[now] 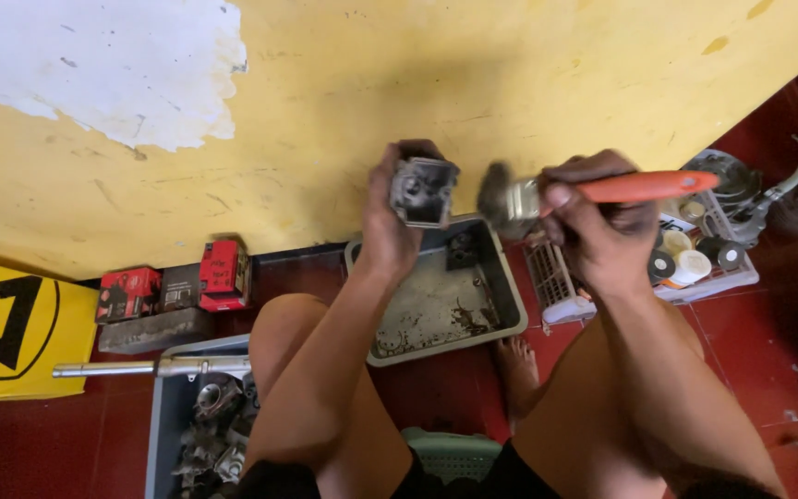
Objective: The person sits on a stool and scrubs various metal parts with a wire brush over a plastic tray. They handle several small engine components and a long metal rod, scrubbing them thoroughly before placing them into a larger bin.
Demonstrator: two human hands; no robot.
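My left hand (388,214) grips a small grey metal engine part (423,190), held up in front of the yellow wall. My right hand (597,214) is closed on a paintbrush with an orange handle (644,187); its dirty bristles (497,196) point left, a short gap from the metal part. Both hands hover above a grey tray (510,294) on the red floor, which has dirty residue and a small dark part inside.
A white basket (706,277) with round tins and metal pieces stands at the right. Red and black boxes (177,286) line the wall at left. A grey bin (164,416) of engine parts with a metal rod across it sits lower left. My knees flank the tray.
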